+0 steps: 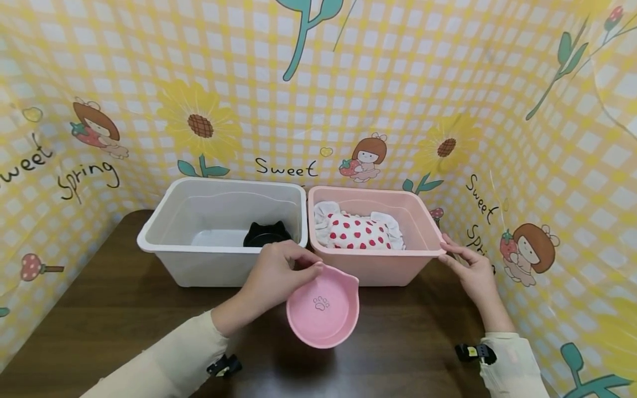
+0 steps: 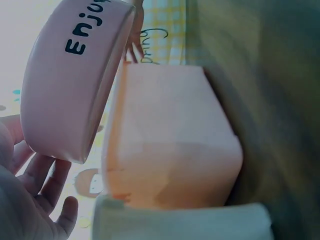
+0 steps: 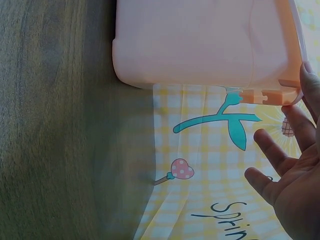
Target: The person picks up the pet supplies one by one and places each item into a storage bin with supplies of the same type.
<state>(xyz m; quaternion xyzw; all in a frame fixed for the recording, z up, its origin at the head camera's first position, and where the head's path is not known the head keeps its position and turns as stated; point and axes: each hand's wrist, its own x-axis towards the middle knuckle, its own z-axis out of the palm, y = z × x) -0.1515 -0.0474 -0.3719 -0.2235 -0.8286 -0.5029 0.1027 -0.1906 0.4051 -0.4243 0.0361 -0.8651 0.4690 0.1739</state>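
Note:
My left hand [image 1: 278, 276] pinches a pink cat-eared pet bowl [image 1: 323, 309] by its upper rim, in front of the two bins. The bowl is tipped so that its inside, with a paw print, faces the head camera. In the left wrist view, black lettering runs along the side of the bowl [image 2: 75, 85]. My right hand [image 1: 473, 271] pinches the front right rim corner of a pink plastic bin [image 1: 383, 268]. The right wrist view has the thumb over the rim and a finger of that hand [image 3: 300, 170] under it, the other fingers spread.
A white cushion with red strawberries [image 1: 358, 232] and ruffled ends lies in the pink bin. Left of it stands a light grey bin [image 1: 199, 265] with a black cat-eared bowl [image 1: 267, 233] inside. Both stand on a dark wooden table [image 1: 124, 331], backed by yellow checked cloth [image 1: 278, 121].

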